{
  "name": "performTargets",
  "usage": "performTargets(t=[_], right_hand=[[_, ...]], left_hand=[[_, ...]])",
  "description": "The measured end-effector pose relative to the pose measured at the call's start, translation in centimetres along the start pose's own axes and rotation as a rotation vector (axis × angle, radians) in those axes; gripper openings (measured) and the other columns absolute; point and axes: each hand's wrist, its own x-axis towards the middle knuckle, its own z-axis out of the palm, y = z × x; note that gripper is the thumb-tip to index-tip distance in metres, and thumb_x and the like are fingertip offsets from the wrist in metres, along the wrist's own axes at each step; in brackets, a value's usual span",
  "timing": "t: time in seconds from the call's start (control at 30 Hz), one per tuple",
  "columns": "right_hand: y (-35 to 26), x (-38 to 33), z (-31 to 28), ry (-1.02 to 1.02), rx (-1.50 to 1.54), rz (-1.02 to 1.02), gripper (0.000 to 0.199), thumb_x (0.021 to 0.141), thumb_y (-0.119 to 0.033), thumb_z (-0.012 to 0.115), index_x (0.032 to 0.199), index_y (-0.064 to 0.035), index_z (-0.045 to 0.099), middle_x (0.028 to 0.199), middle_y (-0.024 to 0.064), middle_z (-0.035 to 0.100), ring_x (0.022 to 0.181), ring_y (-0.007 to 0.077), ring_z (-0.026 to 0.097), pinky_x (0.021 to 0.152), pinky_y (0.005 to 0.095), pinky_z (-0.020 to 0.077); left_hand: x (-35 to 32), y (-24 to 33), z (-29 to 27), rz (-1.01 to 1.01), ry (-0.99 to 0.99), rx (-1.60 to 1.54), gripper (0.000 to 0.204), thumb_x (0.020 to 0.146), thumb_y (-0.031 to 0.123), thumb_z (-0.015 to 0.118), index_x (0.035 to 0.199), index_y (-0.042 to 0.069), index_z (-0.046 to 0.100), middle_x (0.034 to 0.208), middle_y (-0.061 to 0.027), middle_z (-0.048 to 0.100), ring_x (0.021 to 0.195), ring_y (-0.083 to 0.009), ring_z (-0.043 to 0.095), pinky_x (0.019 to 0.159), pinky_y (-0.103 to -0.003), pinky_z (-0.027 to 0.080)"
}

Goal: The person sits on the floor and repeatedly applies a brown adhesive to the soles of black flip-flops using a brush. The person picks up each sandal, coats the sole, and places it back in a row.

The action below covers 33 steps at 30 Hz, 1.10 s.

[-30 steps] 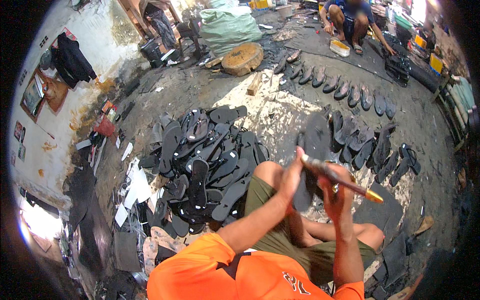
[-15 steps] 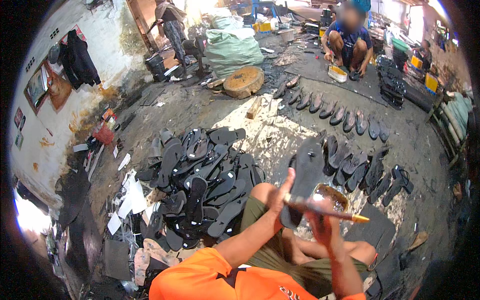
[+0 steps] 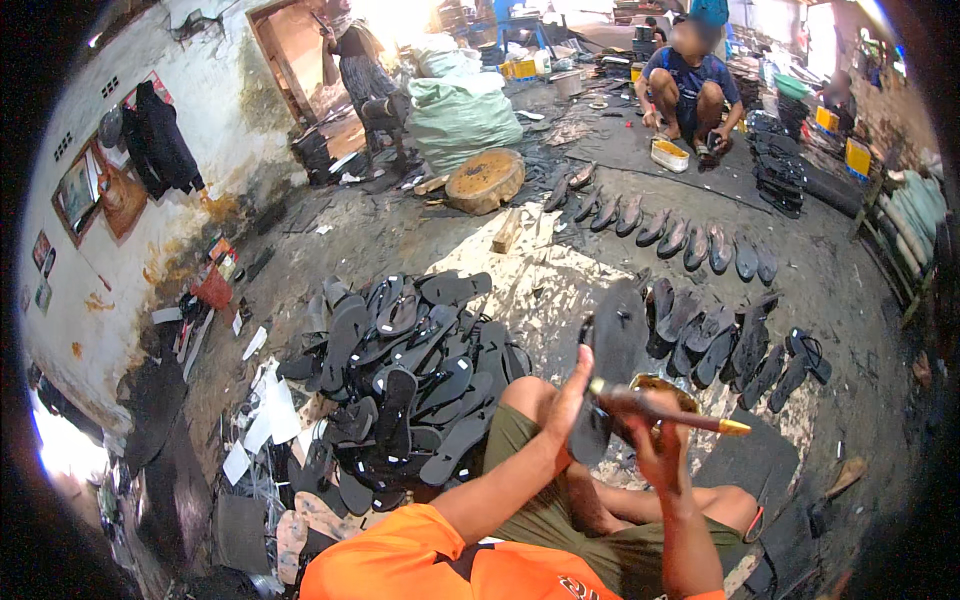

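Note:
My left hand is closed round the near part of a black flip-flop sole, thumb up along its side. The sole stands raised in front of my knees, its far end tipped upward. In my right hand is a slim tool with a brown handle and a gold-coloured end pointing right. Its pale other end reaches the sole beside my left thumb; what kind of tool it is cannot be told. Partly hidden behind the right hand sits a container with brown contents.
To my left lies a heap of black flip-flops. Rows of dark footwear stand ahead and right. A wooden block, a round wooden slab and green sacks lie farther off. Another person squats beside a tub.
The tool and my right hand have shifted slightly against the sole, and the hand is less blurred. At the back, the squatting person's hands and the standing person have moved a little.

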Motion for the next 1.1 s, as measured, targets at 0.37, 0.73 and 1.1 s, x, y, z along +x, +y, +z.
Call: performTargets(t=[0.37, 0.73, 1.1], right_hand=[[-3.5, -2.3, -0.7, -0.077, 0.058, 0.218, 0.026, 0.089, -0.009, 0.069, 0.112, -0.0014, 0.06, 0.1, 0.0092, 0.065, 0.093, 0.0208, 0.062, 0.082, 0.0348, 0.0504], [-4.5, 0.0, -1.4, -0.066, 0.023, 0.004, 0.028, 0.087, -0.004, 0.068, 0.114, -0.0006, 0.061, 0.105, 0.0132, 0.065, 0.097, 0.0252, 0.062, 0.086, 0.0378, 0.0491], [-3.7, 0.3, -8.2, 0.669, 0.487, 0.375, 0.033, 0.098, -0.032, 0.063, 0.109, -0.002, 0.06, 0.097, 0.0005, 0.063, 0.086, 0.0096, 0.058, 0.078, 0.0272, 0.0473]], left_hand=[[1.4, 0.3, -2.0, 0.055, -0.007, 0.097, 0.063, 0.091, 0.066, 0.053, 0.115, 0.008, 0.062, 0.095, -0.0073, 0.07, 0.077, -0.0192, 0.069, 0.071, -0.031, 0.057], [1.8, -1.4, -2.6, -0.007, 0.035, 0.133, 0.055, 0.095, 0.053, 0.057, 0.126, 0.007, 0.058, 0.104, -0.0053, 0.068, 0.079, -0.0155, 0.067, 0.076, -0.029, 0.054], [2.4, 0.1, -3.5, 0.041, -0.03, 0.021, 0.059, 0.094, 0.058, 0.053, 0.115, 0.004, 0.064, 0.094, -0.0102, 0.071, 0.074, -0.0208, 0.069, 0.061, -0.032, 0.058]])
